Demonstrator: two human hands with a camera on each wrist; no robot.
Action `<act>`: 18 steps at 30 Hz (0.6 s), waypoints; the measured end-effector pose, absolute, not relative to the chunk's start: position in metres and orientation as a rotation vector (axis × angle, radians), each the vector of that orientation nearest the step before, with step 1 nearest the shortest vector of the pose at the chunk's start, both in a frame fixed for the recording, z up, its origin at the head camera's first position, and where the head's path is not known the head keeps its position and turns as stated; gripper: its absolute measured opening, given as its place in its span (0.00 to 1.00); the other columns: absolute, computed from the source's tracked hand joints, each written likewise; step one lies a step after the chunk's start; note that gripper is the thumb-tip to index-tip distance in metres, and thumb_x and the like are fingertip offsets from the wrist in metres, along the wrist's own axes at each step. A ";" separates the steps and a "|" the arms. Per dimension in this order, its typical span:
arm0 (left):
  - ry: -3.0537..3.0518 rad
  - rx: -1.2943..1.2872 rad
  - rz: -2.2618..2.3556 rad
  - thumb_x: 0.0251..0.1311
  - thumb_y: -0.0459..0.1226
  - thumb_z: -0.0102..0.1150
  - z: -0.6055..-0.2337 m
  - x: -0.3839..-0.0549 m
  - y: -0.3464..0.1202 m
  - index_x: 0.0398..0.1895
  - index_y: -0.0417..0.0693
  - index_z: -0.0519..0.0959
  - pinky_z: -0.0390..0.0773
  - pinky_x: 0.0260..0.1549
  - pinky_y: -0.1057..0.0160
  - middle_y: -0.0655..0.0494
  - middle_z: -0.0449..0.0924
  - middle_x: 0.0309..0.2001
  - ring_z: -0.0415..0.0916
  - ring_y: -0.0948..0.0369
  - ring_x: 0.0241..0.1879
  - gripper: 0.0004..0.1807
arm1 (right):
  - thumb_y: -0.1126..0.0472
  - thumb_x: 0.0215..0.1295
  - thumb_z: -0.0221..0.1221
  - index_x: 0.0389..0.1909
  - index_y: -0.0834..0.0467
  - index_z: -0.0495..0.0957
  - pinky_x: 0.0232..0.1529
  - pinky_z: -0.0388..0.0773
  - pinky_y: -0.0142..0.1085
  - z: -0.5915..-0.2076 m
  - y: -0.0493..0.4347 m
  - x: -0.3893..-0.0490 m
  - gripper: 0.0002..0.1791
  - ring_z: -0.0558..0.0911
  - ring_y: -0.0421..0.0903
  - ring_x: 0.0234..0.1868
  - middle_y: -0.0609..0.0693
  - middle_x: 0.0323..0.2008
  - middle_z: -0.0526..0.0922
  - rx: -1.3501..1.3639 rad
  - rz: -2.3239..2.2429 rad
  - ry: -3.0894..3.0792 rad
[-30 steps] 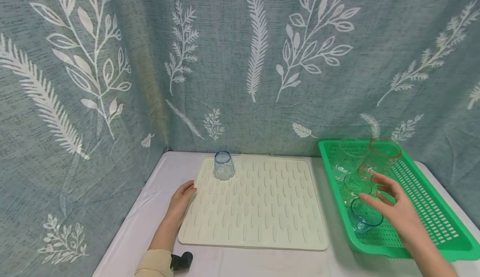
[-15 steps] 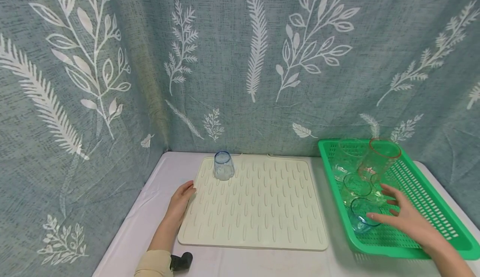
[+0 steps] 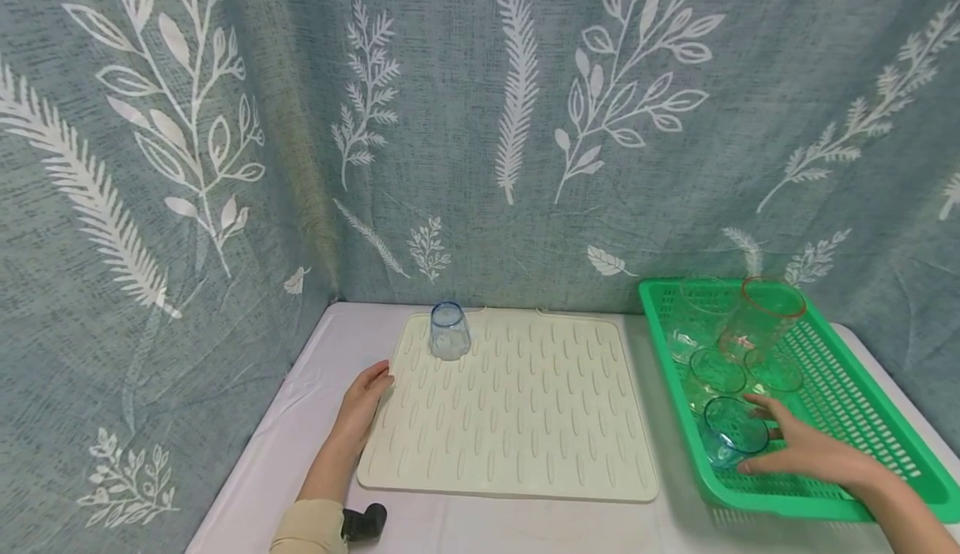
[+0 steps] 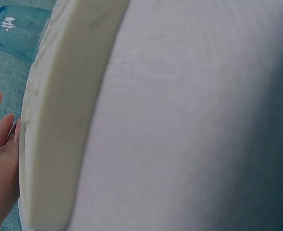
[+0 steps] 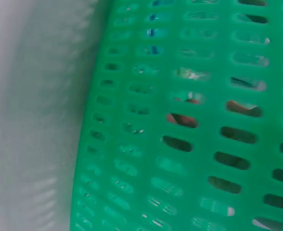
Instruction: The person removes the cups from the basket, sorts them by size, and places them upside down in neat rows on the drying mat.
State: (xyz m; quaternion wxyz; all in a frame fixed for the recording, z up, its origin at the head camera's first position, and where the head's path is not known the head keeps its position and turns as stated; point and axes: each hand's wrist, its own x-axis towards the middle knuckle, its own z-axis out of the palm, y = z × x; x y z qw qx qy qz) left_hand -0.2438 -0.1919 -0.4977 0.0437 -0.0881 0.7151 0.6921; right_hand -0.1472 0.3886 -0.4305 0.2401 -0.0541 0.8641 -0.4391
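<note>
My right hand point(image 3: 806, 454) is inside the green basket point(image 3: 708, 487), around the right side of a blue drinking glass point(image 3: 722, 447). Its thumb overlaps the glass's near side, and the fingertips are right at the rim's far side. Through the basket's slots, the right wrist view shows bits of fingers point(image 5: 182, 120); the rest of the hand is hidden. My left hand point(image 3: 362, 396) rests at the left edge of a cream ribbed drying mat point(image 3: 510, 421), thumb apart from the fingers. A blue-rimmed glass point(image 3: 449, 339) stands on the mat's back left corner.
Behind the blue glass in the basket stand a red-rimmed glass point(image 3: 761, 321), a tall clear glass point(image 3: 693, 325) and two shorter clear glasses, one at the left point(image 3: 714, 381). A patterned curtain point(image 3: 450, 121) hangs behind the white table point(image 3: 570, 529).
My right hand has moved toward the basket's near side, from over the shorter clear glasses down around the blue glass. The left hand and the glasses have stayed in place.
</note>
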 end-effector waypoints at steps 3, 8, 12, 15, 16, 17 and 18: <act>2.176 -0.263 2.122 0.72 0.34 0.45 -0.498 -0.244 -0.192 0.73 0.34 0.53 0.56 0.69 0.54 0.37 0.54 0.72 0.52 0.47 0.72 0.30 | 0.60 0.61 0.66 0.73 0.70 0.35 0.44 0.77 0.53 -0.434 0.389 -0.149 0.55 0.61 0.79 0.58 0.80 0.63 0.51 -0.180 -1.198 2.355; 2.191 -0.264 2.108 0.72 0.36 0.46 -0.497 -0.245 -0.193 0.74 0.36 0.54 0.56 0.69 0.55 0.38 0.54 0.73 0.52 0.47 0.72 0.30 | 0.59 0.63 0.64 0.72 0.72 0.36 0.45 0.78 0.53 -0.437 0.389 -0.152 0.52 0.69 0.70 0.56 0.79 0.62 0.55 -0.170 -1.203 2.262; 2.181 -0.265 2.109 0.73 0.36 0.45 -0.498 -0.244 -0.193 0.74 0.37 0.54 0.57 0.68 0.54 0.39 0.54 0.73 0.54 0.48 0.71 0.30 | 0.60 0.66 0.62 0.72 0.73 0.38 0.48 0.78 0.55 -0.437 0.388 -0.154 0.49 0.70 0.70 0.56 0.81 0.62 0.54 -0.134 -1.259 2.169; 2.165 -0.269 2.106 0.73 0.37 0.45 -0.499 -0.243 -0.192 0.74 0.38 0.54 0.59 0.68 0.54 0.40 0.54 0.73 0.55 0.49 0.71 0.30 | 0.61 0.67 0.61 0.72 0.72 0.39 0.48 0.77 0.56 -0.437 0.388 -0.154 0.46 0.72 0.70 0.56 0.81 0.62 0.53 -0.119 -1.302 2.118; 2.160 -0.267 2.108 0.73 0.37 0.45 -0.499 -0.243 -0.192 0.74 0.38 0.53 0.59 0.67 0.54 0.40 0.54 0.73 0.55 0.49 0.71 0.30 | 0.62 0.68 0.60 0.72 0.71 0.39 0.48 0.77 0.57 -0.437 0.389 -0.154 0.46 0.72 0.71 0.56 0.82 0.62 0.52 -0.122 -1.318 2.101; 2.162 -0.269 2.108 0.73 0.37 0.45 -0.499 -0.243 -0.193 0.74 0.38 0.53 0.59 0.68 0.54 0.40 0.54 0.73 0.55 0.48 0.71 0.30 | 0.62 0.68 0.59 0.72 0.71 0.39 0.49 0.77 0.57 -0.437 0.388 -0.154 0.45 0.71 0.71 0.56 0.82 0.62 0.51 -0.127 -1.332 2.087; 2.165 -0.271 2.108 0.73 0.37 0.45 -0.500 -0.243 -0.193 0.74 0.38 0.53 0.59 0.68 0.54 0.40 0.54 0.73 0.54 0.48 0.71 0.30 | 0.62 0.68 0.59 0.72 0.71 0.40 0.49 0.77 0.57 -0.437 0.388 -0.154 0.44 0.71 0.72 0.56 0.82 0.62 0.51 -0.139 -1.342 2.075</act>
